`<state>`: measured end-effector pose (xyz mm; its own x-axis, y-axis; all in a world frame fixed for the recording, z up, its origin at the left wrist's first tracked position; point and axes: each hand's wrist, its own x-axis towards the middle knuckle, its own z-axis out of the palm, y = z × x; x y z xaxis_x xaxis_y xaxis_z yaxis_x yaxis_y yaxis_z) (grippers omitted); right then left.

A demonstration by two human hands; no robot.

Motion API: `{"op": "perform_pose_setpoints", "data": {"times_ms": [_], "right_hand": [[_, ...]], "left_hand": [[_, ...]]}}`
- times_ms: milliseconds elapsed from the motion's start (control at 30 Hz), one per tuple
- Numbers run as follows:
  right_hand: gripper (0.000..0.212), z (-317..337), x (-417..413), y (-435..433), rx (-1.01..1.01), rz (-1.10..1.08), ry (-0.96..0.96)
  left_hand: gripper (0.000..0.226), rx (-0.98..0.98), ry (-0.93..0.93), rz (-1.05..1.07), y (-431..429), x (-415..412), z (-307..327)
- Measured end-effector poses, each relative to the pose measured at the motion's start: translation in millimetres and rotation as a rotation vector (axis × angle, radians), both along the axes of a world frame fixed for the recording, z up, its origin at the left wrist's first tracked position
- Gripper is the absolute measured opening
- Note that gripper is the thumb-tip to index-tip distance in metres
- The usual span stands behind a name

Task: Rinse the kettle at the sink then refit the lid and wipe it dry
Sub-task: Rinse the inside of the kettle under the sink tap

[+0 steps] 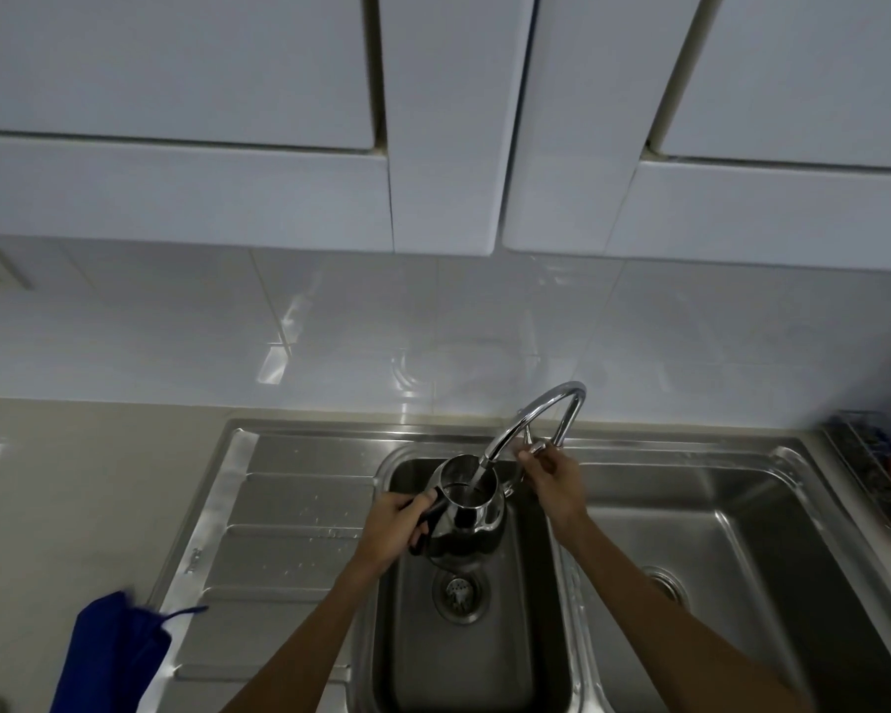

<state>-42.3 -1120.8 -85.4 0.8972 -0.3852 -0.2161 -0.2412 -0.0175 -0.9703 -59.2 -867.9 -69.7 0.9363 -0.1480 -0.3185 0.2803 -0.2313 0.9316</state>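
A shiny steel kettle with no lid on it hangs over the small left sink basin. My left hand is shut on its black handle. The curved chrome tap has its spout right over the kettle's open mouth, and water runs into it. My right hand grips the tap lever at the tap's base. The lid is not in view. A blue cloth lies at the lower left, on the edge of the draining board.
A ribbed steel draining board lies left of the basin, a larger second basin to the right. A wire rack holding dark and red items stands at the far right. White wall cabinets hang overhead. A beige counter is at left.
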Motion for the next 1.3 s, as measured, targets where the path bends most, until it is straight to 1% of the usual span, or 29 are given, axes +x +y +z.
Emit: {"op": "perform_pose_setpoints", "data": {"times_ms": [133, 233, 333, 400, 567, 667, 767, 933, 1067, 1133, 1200, 1300], "right_hand": [[0.011, 3, -5, 4, 0.003, -0.027, -0.025], [0.013, 10, -5, 7, -0.023, -0.008, -0.038], [0.015, 10, -6, 11, -0.015, 0.029, -0.003], [0.018, 0, -5, 12, -0.012, 0.042, 0.044], [0.012, -17, -8, 15, 0.001, 0.040, 0.104], [0.007, -29, -12, 16, -0.026, 0.029, 0.137], [0.013, -42, -15, 17, -0.045, 0.019, 0.145], [0.011, -39, -23, 23, -0.006, -0.019, 0.165], [0.020, -54, -21, 19, 0.000, -0.005, 0.193], [0.019, -42, -22, 22, 0.014, -0.014, 0.192], [0.013, -31, -22, 23, 0.041, -0.022, 0.183], [0.012, -28, -19, 21, 0.033, -0.026, 0.197]], "left_hand": [[0.048, 0.078, -0.040, 0.079, -3, 2, 0], [0.049, 0.088, -0.039, 0.099, -2, 3, -1], [0.053, 0.114, -0.057, 0.098, -2, 8, 1], [0.055, 0.119, -0.067, 0.080, -3, 12, 3], [0.057, 0.086, -0.088, 0.028, 1, 20, 4], [0.059, 0.117, -0.082, -0.007, 3, 23, 3], [0.059, 0.127, -0.080, -0.040, 8, 26, -2], [0.060, 0.119, -0.090, -0.088, 13, 25, -3], [0.060, 0.098, -0.076, -0.134, 14, 24, 8], [0.057, 0.095, -0.063, -0.166, 14, 23, 16], [0.055, 0.091, -0.052, -0.197, 15, 23, 22], [0.055, 0.091, -0.036, -0.226, 13, 25, 28]]}}
